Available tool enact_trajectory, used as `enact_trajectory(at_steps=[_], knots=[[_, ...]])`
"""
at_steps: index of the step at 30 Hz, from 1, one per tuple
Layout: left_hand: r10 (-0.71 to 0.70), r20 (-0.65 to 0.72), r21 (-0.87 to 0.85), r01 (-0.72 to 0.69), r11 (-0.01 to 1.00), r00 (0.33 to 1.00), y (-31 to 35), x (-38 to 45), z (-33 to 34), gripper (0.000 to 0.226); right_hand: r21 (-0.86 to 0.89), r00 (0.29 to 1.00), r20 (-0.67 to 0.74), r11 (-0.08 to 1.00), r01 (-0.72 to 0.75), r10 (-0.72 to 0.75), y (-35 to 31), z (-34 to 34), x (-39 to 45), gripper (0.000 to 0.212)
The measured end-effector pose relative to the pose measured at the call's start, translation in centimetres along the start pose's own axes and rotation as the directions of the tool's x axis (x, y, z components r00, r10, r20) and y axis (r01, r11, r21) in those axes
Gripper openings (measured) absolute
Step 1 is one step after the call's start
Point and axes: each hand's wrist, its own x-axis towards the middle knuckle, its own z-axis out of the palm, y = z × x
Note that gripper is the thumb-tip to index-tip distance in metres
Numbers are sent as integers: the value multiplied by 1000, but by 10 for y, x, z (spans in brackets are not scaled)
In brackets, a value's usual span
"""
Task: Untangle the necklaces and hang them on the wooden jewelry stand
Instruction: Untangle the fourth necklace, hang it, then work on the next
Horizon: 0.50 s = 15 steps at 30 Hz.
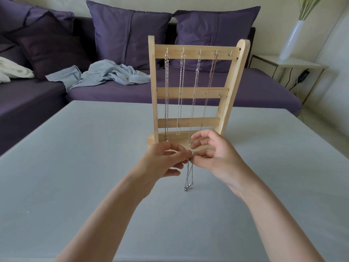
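necklace (188, 174) top hidden between fingertips, vase (291, 39) flowers cut off by edge

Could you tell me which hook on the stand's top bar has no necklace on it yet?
The far-right hook on the wooden jewelry stand's top bar is bare; the four hooks to its left each carry a hanging chain.

1. We see two bare forearms entering from the lower edge, uncovered up to the frame border.
2. We see no sleeve, glove, ring or bracelet on the left hand (162, 159).
3. The right hand (213, 154) is likewise bare, with short nails.
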Motion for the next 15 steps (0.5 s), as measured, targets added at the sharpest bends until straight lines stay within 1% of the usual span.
enact_trajectory(at_steps=[3,7,10,15], knots=[[-70,57,-37,72,997,996,-1,2,1,9,-43,1000,1,999,21,-21,0,1,1,37],[-117,66,-87,122,989,991,-4,5,-2,9,-73,999,-10,997,29,-30,-1,-2,0,39],[-130,103,-131,143,981,986,-4,5,-2,6,-92,999,0,995,45,-45,-1,-3,0,41],[-129,108,-184,147,972,986,-5,6,-2,3,-82,997,-19,994,71,-72,1,-2,1,43]])
